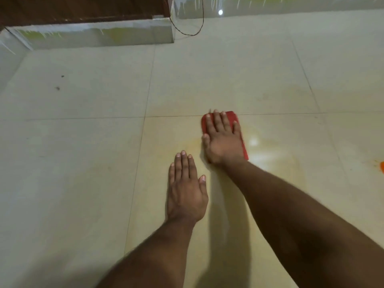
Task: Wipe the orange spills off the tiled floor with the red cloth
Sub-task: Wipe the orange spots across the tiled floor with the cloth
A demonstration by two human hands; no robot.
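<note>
My right hand (223, 138) lies flat with straight fingers on the folded red cloth (232, 117) and presses it onto the cream tiled floor (83, 152). The hand covers most of the cloth; red shows past the fingertips and along the right side. My left hand (186, 190) rests palm down on the floor, just near and left of the cloth, and holds nothing. A faint yellowish smear (270, 163) spreads over the tiles around the cloth. A bright orange spill (382, 167) shows at the right edge of the view.
A glossy skirting and wall base (93, 35) run along the far side, with a dark wooden door (83, 7) above at the far left. A thin dark cable (195, 30) hangs down to the floor near the wall corner. Two small dark specks (57, 87) lie far left.
</note>
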